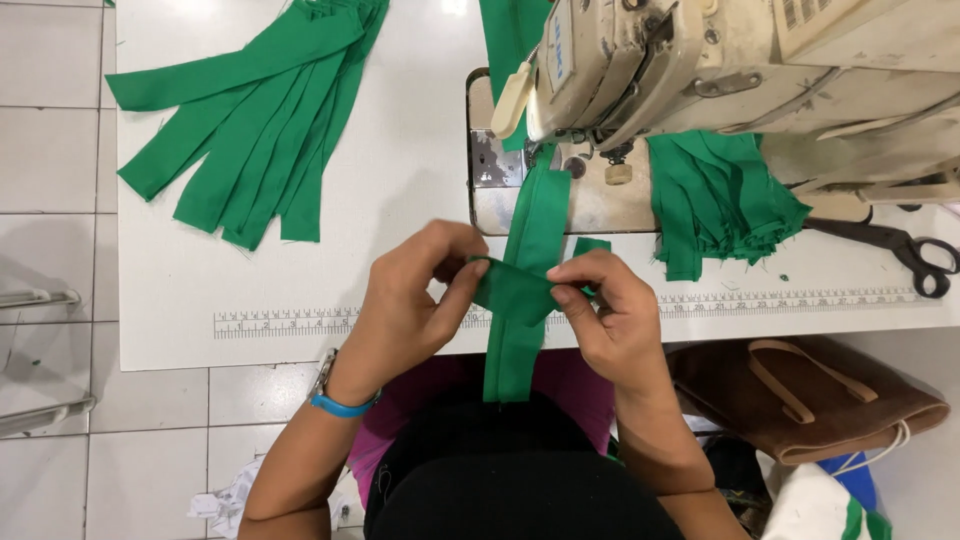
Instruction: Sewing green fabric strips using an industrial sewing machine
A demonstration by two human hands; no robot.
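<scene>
A long green fabric strip [530, 235] runs from under the sewing machine [720, 60] toward me and hangs over the table's front edge. Across it lies a shorter folded green piece [512, 290]. My left hand [415, 300] pinches the left end of that piece between thumb and fingers. Its right end is pinched by my right hand [610, 315]. Both hands hover just in front of the machine's metal bed plate [492, 190].
A fan of green strips [255, 130] lies at the table's back left, and a stack of green pieces [715, 195] sits right of the needle. Black scissors [915, 250] rest at the far right. A ruler strip [280, 322] lines the white table's front. A brown bag [810, 395] sits below right.
</scene>
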